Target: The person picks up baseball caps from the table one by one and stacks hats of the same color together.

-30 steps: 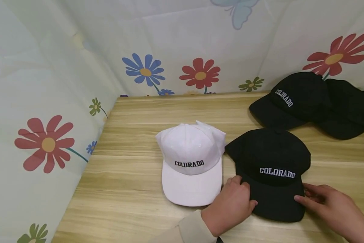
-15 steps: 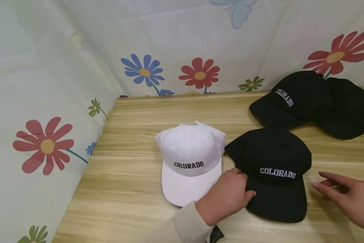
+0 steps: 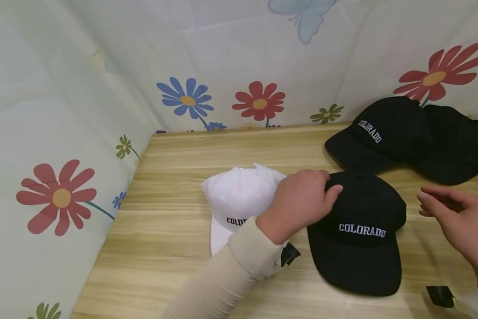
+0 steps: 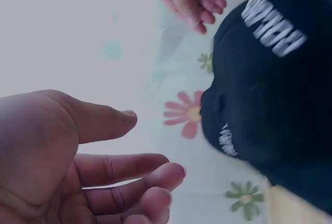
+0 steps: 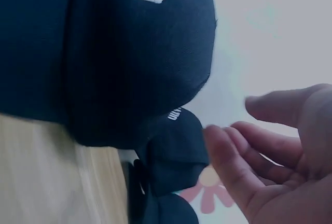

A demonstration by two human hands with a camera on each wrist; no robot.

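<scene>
A black baseball cap (image 3: 356,266) lettered COLORADO lies upright on the wooden table, its brim towards me. Over the left side of its crown is my left hand (image 3: 302,201), which partly covers the white COLORADO cap (image 3: 235,190) behind it. The left wrist view shows the left fingers (image 4: 114,169) loosely bent, with nothing between them and the thumb. To the right of the black cap, apart from it, hovers my right hand (image 3: 462,221). Its fingers (image 5: 233,167) are relaxed and hold nothing in the right wrist view.
Two more black caps, a nearer-left one (image 3: 386,128) and one overlapping behind it (image 3: 454,146), lie at the back right. A flower-patterned cloth (image 3: 223,53) hangs along the table's back and left edges. Bare wood (image 3: 163,212) lies left of the white cap.
My left hand has moved from the black cap's brim up to its crown, off the brim edge. My right hand has let go of the brim, drawn right, then risen. The caps stay in place.
</scene>
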